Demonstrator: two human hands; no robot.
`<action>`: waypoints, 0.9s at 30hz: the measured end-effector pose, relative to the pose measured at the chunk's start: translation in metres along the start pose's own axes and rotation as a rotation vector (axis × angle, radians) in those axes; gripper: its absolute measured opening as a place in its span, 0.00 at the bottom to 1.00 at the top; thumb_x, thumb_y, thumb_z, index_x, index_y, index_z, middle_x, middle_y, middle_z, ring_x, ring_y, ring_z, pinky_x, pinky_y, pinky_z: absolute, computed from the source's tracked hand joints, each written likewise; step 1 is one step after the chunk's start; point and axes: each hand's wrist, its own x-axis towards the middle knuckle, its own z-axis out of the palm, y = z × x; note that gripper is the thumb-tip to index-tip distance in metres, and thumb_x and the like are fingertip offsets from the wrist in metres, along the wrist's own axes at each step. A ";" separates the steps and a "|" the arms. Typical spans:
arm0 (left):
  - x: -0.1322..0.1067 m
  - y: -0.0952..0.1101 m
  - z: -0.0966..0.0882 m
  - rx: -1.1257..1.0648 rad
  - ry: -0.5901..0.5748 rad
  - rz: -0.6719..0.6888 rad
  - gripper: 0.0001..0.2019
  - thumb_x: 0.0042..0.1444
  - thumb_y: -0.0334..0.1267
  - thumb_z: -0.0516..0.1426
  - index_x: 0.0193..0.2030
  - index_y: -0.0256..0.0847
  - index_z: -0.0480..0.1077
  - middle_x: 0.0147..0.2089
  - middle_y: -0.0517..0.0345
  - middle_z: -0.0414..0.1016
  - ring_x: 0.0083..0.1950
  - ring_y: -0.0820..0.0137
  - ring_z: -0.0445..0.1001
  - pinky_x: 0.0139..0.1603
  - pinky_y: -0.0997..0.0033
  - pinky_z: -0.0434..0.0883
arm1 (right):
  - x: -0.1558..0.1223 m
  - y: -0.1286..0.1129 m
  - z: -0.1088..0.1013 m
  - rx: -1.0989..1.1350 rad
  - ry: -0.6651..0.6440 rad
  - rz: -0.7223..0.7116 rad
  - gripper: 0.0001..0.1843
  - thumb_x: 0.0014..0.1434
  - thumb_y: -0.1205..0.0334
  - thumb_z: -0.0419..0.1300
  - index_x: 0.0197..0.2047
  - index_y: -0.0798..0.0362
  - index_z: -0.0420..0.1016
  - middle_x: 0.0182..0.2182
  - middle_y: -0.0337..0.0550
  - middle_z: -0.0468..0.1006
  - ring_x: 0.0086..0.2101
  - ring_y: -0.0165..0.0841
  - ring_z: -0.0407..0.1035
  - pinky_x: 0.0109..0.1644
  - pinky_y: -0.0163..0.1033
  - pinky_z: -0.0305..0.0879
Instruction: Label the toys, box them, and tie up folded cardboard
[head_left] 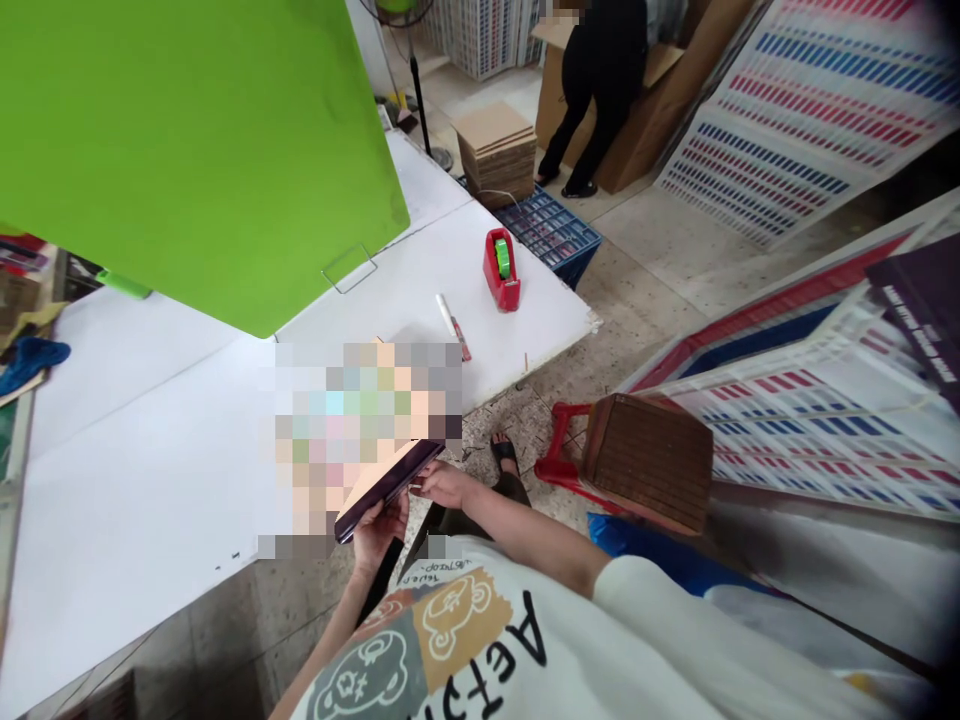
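A flat dark purple box (386,487) with a pale top face is held at the near edge of the white table (150,470). My left hand (377,530) grips it from below at its near end. My right hand (442,485) pinches its right edge with the fingertips. Part of the box and the table beside it is blurred out. Both arms come up from a white printed T-shirt at the bottom of the view.
A red tape dispenser (501,268) and a marker (454,325) lie on the table's far right. A green board (195,150) hangs over the table. A red stool with a brown seat (649,460) stands right. Another person (600,90) stands by cardboard stacks (496,150).
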 end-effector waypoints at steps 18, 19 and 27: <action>0.020 -0.055 0.022 0.124 0.378 -0.143 0.25 0.43 0.11 0.46 0.46 0.34 0.62 0.41 0.46 0.75 0.46 0.59 0.79 0.41 0.63 0.79 | 0.049 -0.195 -0.096 -1.164 0.615 -0.268 0.24 0.52 0.71 0.55 0.54 0.55 0.72 0.42 0.48 0.78 0.44 0.38 0.71 0.53 0.40 0.62; 0.016 -0.063 0.018 0.145 0.365 -0.139 0.26 0.43 0.10 0.46 0.47 0.35 0.62 0.43 0.47 0.75 0.45 0.60 0.79 0.41 0.64 0.79 | 0.059 -0.200 -0.094 -1.203 0.632 -0.264 0.24 0.53 0.70 0.55 0.55 0.56 0.72 0.42 0.49 0.78 0.45 0.39 0.71 0.52 0.40 0.62; -0.002 -0.084 -0.012 0.078 0.430 -0.125 0.19 0.50 0.17 0.51 0.44 0.44 0.65 0.39 0.54 0.75 0.34 0.69 0.80 0.36 0.70 0.78 | 0.075 -0.226 -0.095 -1.389 0.818 -0.193 0.17 0.60 0.66 0.53 0.52 0.57 0.70 0.43 0.54 0.77 0.45 0.40 0.71 0.46 0.38 0.63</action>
